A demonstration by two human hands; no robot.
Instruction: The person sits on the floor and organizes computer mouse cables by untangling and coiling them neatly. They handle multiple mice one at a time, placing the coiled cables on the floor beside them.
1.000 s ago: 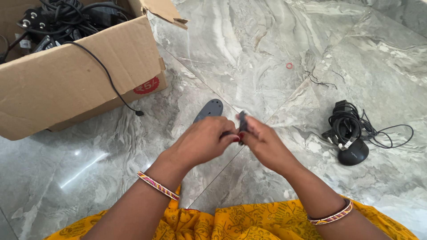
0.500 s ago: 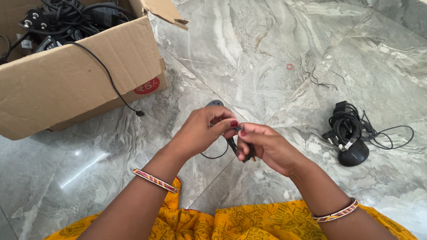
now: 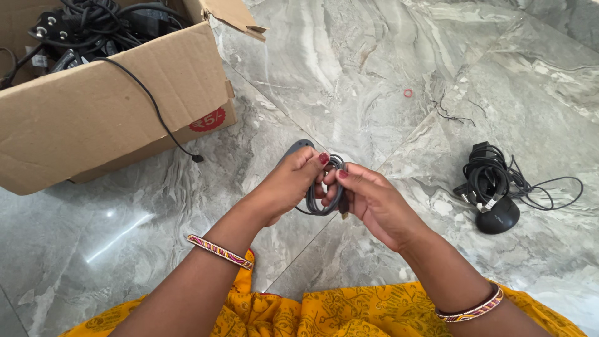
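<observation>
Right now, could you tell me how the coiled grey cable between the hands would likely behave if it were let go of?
The grey cable would probably spring loose: it is thin, bent into small loops, and only the left hand and right hand pinch it together. It looks light and floppy, likely to sag. On the glossy marble floor it might slide easily.

— What are you wearing on your left hand (image 3: 288, 182) side?

— A thin striped bangle of pink, yellow and dark bands (image 3: 219, 251) sits round your left wrist, and your nails are painted dark red.

— And the right hand (image 3: 373, 203)?

— A matching slim striped bangle (image 3: 471, 309) circles that wrist (same band pattern). Below both arms lies your mustard-yellow patterned cloth garment (image 3: 324, 315), printed with darker motifs.
</observation>
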